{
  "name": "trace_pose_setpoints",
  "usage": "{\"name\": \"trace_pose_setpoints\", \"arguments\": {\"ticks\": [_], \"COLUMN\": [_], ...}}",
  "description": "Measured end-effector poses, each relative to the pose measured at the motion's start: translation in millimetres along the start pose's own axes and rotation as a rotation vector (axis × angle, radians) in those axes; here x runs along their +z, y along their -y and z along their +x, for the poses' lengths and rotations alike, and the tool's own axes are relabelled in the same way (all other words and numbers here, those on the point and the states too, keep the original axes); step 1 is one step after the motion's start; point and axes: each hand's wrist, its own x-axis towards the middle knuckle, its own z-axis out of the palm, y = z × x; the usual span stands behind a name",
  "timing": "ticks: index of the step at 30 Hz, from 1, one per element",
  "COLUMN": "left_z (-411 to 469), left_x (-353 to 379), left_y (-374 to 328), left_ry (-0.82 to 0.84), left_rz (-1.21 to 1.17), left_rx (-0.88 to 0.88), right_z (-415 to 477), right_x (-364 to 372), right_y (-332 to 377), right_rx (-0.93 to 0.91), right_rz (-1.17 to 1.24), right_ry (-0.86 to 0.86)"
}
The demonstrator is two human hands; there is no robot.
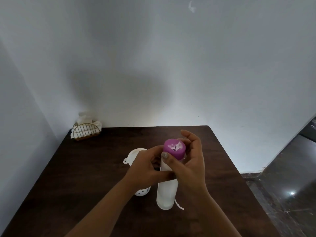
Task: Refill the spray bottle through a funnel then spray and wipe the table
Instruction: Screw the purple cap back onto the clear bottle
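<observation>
A tall white bottle (166,194) with a purple cap (174,148) stands upright in the middle of the dark wooden table (85,177). My left hand (148,166) grips the bottle's upper body from the left. My right hand (189,156) curls around the purple cap from the right, thumb on its front. A white funnel (134,155) sits just left of the bottle, partly hidden by my left hand. Under my left wrist, a small white container with dark markings (142,191) shows only its lower part.
A gold wire holder with white tissues (86,130) stands at the table's far left corner against the wall. A thin white strip (179,205) lies by the bottle's base. The table's right edge drops to a dark glossy floor (282,185).
</observation>
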Motion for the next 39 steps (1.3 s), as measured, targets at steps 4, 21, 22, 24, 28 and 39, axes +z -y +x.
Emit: {"name": "trace_pose_setpoints", "arguments": {"ticks": [4, 21, 22, 24, 28, 39], "left_z": [2.1, 7.6, 7.6, 7.7, 6.5, 4.3], "left_x": [0.9, 0.5, 0.5, 0.1, -1.1, 2.1], "left_y": [0.0, -1.5, -2.0, -2.3, -1.9, -4.7], "left_ry": [0.004, 0.015, 0.016, 0.018, 0.018, 0.005], "left_rz": [-0.001, -0.021, -0.012, 0.005, -0.017, 0.000], "left_rx": [-0.001, 0.010, 0.018, 0.025, 0.012, 0.027], "right_z": [0.3, 5.1, 5.2, 4.6, 2.8, -1.0], "right_x": [-2.4, -2.6, -2.1, -1.8, -2.9, -4.5], "right_y": [3.8, 3.1, 3.7, 3.7, -0.6, 4.9], "right_rx": [-0.027, -0.017, -0.021, -0.022, -0.005, -0.009], "right_rz": [0.006, 0.062, 0.026, 0.002, 0.174, 0.021], "right_ry": [0.029, -0.032, -0.047, -0.053, 0.035, -0.023]}}
